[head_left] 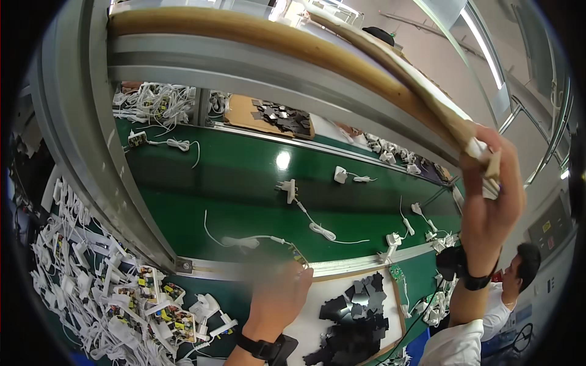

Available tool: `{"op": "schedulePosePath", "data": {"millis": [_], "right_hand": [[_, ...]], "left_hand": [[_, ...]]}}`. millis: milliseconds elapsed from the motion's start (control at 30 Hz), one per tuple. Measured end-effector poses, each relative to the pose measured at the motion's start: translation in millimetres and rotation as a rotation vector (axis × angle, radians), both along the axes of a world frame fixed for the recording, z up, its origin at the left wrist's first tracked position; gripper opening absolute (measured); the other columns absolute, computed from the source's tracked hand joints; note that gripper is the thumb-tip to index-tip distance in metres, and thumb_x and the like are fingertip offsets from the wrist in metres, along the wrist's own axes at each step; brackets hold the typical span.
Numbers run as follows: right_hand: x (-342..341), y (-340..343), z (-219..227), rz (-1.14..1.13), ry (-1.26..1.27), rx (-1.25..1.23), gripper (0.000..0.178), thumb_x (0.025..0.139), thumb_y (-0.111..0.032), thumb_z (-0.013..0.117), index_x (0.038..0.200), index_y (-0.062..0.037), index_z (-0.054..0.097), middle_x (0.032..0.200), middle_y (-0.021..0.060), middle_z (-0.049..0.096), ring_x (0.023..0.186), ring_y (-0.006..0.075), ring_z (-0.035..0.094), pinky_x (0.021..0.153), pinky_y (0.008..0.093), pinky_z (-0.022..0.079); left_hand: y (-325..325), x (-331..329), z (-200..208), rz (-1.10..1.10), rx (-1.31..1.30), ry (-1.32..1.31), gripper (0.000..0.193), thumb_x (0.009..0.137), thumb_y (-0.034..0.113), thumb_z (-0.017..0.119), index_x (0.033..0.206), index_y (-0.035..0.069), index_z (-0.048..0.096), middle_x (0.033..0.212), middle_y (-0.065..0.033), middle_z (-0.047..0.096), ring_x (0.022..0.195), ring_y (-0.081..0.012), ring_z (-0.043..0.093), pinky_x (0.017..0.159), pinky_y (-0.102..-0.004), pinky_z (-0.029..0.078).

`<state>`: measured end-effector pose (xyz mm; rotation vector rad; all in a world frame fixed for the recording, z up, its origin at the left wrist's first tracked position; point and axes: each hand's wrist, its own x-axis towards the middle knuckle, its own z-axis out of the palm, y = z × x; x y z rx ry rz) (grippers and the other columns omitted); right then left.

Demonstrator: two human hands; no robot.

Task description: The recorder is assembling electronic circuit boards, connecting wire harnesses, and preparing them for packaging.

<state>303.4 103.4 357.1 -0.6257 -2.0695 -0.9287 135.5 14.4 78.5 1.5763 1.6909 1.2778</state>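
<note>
My left hand (pixel 282 296), partly smeared by motion, is low over the near rail of the green conveyor belt. Its fingers are closed on the end of a small circuit board (pixel 298 254), which has a white coiled cable (pixel 244 241) running off to the left over the belt. Raised at the right, my right hand (pixel 495 192) has its fingers wrapped round the end of a brown-and-white cardboard piece (pixel 459 124). That piece lies along the shelf's wooden bar (pixel 293 38). Both wrists wear dark bands.
Chargers with cables (pixel 289 190) lie spread over the belt (pixel 232 165). A tangled pile of white chargers and circuit boards (pixel 122 299) fills the left. Black flat pieces (pixel 357 311) sit in a shallow tray (pixel 394 323). A metal post (pixel 85 122) rises left; a person (pixel 510 290) is at right.
</note>
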Motion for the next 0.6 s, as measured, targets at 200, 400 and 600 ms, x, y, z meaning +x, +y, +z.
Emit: {"op": "schedulePosePath", "data": {"millis": [200,400,600], "right_hand": [[-5.0,6.6,-10.0,0.051,-0.002,0.027,0.044,0.094,-0.003,0.071,0.136,-0.0009,0.057,0.142,0.0224,0.061,0.134,0.0328,0.057,0.115,0.0451,0.041],[26.3,4.6,-78.6,0.389,0.395,0.178,0.04,0.095,-0.005,0.064,0.132,-0.0033,0.049,0.144,0.0273,0.052,0.136,0.0392,0.051,0.119,0.0511,0.036],[19.3,11.7,-145.4,0.291,0.438,-0.265,0.025,0.091,-0.004,0.066,0.112,-0.0022,0.052,0.116,0.0213,0.063,0.106,0.0311,0.059,0.098,0.044,0.047]], "left_hand": [[-2.0,0.0,4.3,-0.009,0.008,0.014,0.024,0.103,0.03,0.06,0.112,0.009,0.062,0.061,-0.0168,0.062,0.06,-0.0427,0.064,0.056,-0.0501,0.05],[1.2,6.2,9.4,-0.018,-0.004,-0.022,0.023,0.103,0.029,0.06,0.112,0.009,0.063,0.063,-0.0169,0.064,0.061,-0.0423,0.065,0.056,-0.0494,0.051],[9.3,17.3,10.0,-0.011,0.026,0.008,0.02,0.104,0.026,0.058,0.108,0.008,0.065,0.065,-0.0149,0.067,0.061,-0.0381,0.068,0.057,-0.0464,0.052]]}}
